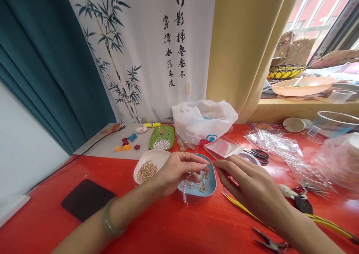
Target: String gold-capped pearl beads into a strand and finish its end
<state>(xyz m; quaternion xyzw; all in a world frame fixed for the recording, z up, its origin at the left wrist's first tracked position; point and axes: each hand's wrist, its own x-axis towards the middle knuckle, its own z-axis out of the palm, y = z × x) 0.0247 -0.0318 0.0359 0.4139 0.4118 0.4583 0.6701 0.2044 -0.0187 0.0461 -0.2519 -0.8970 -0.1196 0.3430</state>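
My left hand [176, 171] hovers over a blue dish [211, 184] of small gold findings, its fingertips pinched on something tiny I cannot make out. A strand of pale beads [184, 195] hangs down from under that hand over the dish's edge. My right hand [246, 181] comes in from the right, fingers pinched, its tips almost touching the left fingertips above the dish. A green bangle sits on my left wrist [110, 220].
A white dish of gold beads [147, 168] and a green dish of pearls [162, 138] stand behind on the red table [168, 224]. A white plastic bag [203, 121], scissors [259, 156], pliers [269, 242], a black pad [85, 198] and clear bags [280, 143] surround them.
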